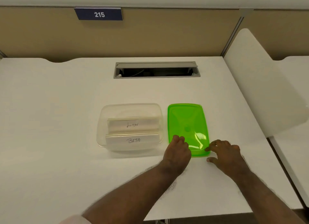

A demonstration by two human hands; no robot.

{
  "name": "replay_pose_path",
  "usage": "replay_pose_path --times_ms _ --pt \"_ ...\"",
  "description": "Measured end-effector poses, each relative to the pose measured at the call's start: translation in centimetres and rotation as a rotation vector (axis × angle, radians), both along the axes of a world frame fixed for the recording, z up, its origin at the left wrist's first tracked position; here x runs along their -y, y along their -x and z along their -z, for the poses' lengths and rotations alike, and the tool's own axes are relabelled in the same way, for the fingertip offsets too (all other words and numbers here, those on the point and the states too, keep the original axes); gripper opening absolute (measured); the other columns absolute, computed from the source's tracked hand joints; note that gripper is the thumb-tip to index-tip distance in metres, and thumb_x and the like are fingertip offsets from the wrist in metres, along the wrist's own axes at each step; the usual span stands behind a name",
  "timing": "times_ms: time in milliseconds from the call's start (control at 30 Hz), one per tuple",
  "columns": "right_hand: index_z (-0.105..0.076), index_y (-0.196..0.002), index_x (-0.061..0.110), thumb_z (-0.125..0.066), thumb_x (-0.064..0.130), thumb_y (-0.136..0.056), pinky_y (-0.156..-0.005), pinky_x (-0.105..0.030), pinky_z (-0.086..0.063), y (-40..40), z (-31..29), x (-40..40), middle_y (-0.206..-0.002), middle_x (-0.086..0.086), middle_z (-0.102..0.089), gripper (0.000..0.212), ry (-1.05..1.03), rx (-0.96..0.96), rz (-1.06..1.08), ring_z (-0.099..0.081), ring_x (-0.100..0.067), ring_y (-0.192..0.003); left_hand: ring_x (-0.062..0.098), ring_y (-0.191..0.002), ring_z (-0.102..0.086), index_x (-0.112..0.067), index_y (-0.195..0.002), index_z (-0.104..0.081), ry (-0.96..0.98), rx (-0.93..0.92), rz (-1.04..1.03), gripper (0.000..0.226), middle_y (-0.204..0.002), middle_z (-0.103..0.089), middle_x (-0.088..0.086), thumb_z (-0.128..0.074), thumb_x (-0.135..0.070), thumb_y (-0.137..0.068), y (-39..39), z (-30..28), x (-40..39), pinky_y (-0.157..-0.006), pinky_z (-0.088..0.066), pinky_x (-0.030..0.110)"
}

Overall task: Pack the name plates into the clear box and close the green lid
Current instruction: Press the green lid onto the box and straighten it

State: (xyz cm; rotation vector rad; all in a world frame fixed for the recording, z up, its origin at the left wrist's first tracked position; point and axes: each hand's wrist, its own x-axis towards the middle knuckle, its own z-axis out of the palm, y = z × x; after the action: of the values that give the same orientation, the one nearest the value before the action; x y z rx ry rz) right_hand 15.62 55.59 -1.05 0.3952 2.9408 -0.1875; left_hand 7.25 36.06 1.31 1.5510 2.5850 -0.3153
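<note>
Green lid [187,123], clear box [130,107], white name plates [133,125].

head-worn view, looking down, close over desk [66,106]

Bright even light, glare on green lid [199,140], edges warped.

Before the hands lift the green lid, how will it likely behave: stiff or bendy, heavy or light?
The green lid looks thin and see-through, so it is probably light and may flex a little. It lies flat on the table, so the left hand and right hand at its near edge may need to pry it up. Its glossy surface could be slippery.
</note>
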Motion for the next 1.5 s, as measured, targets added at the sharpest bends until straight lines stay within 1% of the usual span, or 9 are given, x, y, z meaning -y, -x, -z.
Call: replay_pose_path --times_ms 300,433,700,800,933,1067,1233,1333,1500 --pt "-0.071 -0.07 0.028 -0.088 0.025 -0.056 -0.064 -0.037 -0.043 0.2 0.9 0.7 -0.087 0.002 -0.065 0.022 -0.074 -0.14 -0.05 -0.063 -0.026 -0.08 0.027 -0.097 -0.057 -0.016 -0.088 -0.067 0.04 0.058 -0.073 0.012 -0.091 -0.069 0.004 -0.063 -0.013 -0.078 -0.5 1.1 -0.5 -0.094 -0.04 0.039" --pt "-0.07 -0.067 0.028 -0.089 0.02 -0.055 -0.061 -0.037 -0.043 0.1 0.4 0.9 -0.084 0.003 -0.065 0.024 -0.08 -0.19 -0.11 -0.063 -0.026 -0.074 0.02 -0.083 -0.062 -0.021 -0.074 -0.068 0.036 0.019 -0.071 0.009 -0.075 -0.068 -0.005 -0.072 -0.022 -0.066 -0.6 0.7 -0.7 -0.085 -0.046 0.032" --pt "-0.069 -0.084 0.031 -0.068 0.031 -0.081 -0.074 -0.04 -0.041 -0.2 -3.3 0.4 -0.097 0.004 -0.064 0.003 -0.001 -0.474 -0.106 -0.062 -0.024 -0.088 0.022 -0.071 -0.06 -0.023 -0.069 -0.064 -0.332 -0.091 -0.164 0.016 -0.065 -0.061 -0.004 -0.07 -0.012 -0.058 -0.1 -1.8 -0.4 -0.075 -0.049 0.033" --pt "-0.065 -0.102 0.027 -0.056 0.036 -0.088 -0.081 -0.041 -0.043 0.4 -4.9 -0.5 -0.108 0.003 -0.061 0.019 0.049 -0.643 -0.104 -0.059 -0.022 -0.099 0.023 -0.068 -0.057 -0.023 -0.071 -0.062 -0.527 -0.112 -0.231 0.014 -0.063 -0.06 -0.004 -0.073 -0.016 -0.067 0.6 -4.1 -0.3 -0.072 -0.044 0.034" --pt "-0.05 -0.129 0.029 -0.053 0.024 -0.093 -0.092 -0.028 -0.042 2.3 -7.0 -1.0 -0.125 0.016 -0.045 0.036 0.387 -0.887 0.139 -0.053 -0.011 -0.108 0.022 -0.071 -0.056 -0.022 -0.078 -0.061 -0.76 -0.101 -0.343 0.012 -0.069 -0.064 -0.005 -0.067 -0.032 -0.081 2.0 -7.7 0.7 -0.071 -0.033 0.037" --pt "-0.044 -0.136 0.032 -0.057 0.024 -0.093 -0.087 -0.031 -0.042 5.3 -8.2 -0.1 -0.137 0.013 -0.045 0.045 0.689 -0.82 0.39 -0.052 -0.012 -0.118 0.015 -0.077 -0.06 -0.026 -0.084 -0.063 -0.969 0.113 -0.483 0.012 -0.076 -0.068 -0.011 -0.062 -0.038 -0.084 3.7 -10.9 3.2 -0.079 -0.029 0.037" --pt "-0.035 -0.146 0.019 -0.052 0.023 -0.096 -0.082 -0.013 -0.042 9.2 -9.0 2.8 -0.141 -0.005 -0.05 0.053 0.959 -0.615 0.475 -0.052 -0.012 -0.112 0.012 -0.074 -0.067 -0.018 -0.081 -0.068 -1.196 0.569 -0.711 0.008 -0.076 -0.071 -0.006 -0.073 -0.024 -0.081 6.8 -12.5 8.0 -0.073 -0.048 0.029" --pt "-0.037 -0.144 0.017 -0.052 0.023 -0.096 -0.08 -0.026 -0.046 10.8 -8.7 4.7 -0.133 -0.004 -0.056 0.05 0.99 -0.563 0.452 -0.057 -0.015 -0.101 0.012 -0.073 -0.068 -0.01 -0.082 -0.07 -1.308 0.817 -0.841 0.005 -0.08 -0.075 0.005 -0.071 -0.014 -0.085 8.3 -11.8 11.6 -0.073 -0.052 0.025" --pt "-0.058 -0.127 0.01 -0.064 0.011 -0.088 -0.081 -0.042 -0.053 12.2 -7.2 7.9 -0.116 -0.012 -0.067 0.039 0.982 -0.523 0.431 -0.061 -0.022 -0.08 0.002 -0.063 -0.063 -0.017 -0.08 -0.07 -1.315 1.028 -1.057 0.011 -0.074 -0.075 -0.007 -0.065 -0.017 -0.089 9.9 -8.9 17.8 -0.059 -0.047 0.014"
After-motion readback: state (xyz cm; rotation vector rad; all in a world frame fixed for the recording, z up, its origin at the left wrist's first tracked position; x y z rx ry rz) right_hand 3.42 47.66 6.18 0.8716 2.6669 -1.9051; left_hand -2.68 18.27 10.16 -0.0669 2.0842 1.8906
